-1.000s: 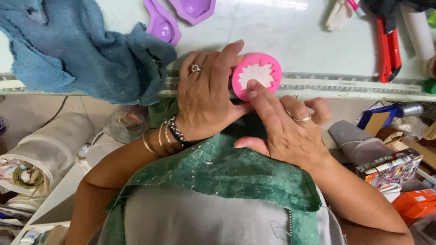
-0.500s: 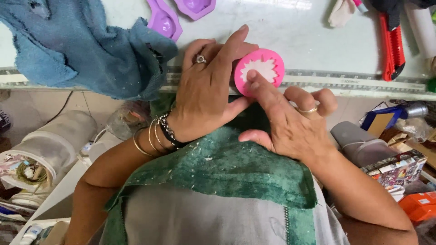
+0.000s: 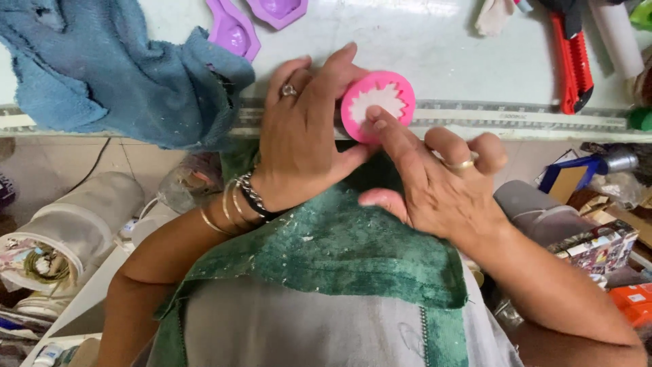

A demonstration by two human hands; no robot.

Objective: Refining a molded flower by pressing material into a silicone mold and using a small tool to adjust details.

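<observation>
While gripping pink round mould [image 3: 377, 103] at near table edge [image 3: 516, 117]: left hand [image 3: 305, 139] cupped round it, right hand [image 3: 435, 180] forefinger pressing its white filling; blue cloth [image 3: 115, 71] far left.

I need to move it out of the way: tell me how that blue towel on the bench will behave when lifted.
The blue towel lies crumpled in soft folds, so it will probably go floppy and drape from wherever it is gripped. One corner hangs over the bench edge, so a tug may slide it off. It looks light, unlikely to roll.
</observation>
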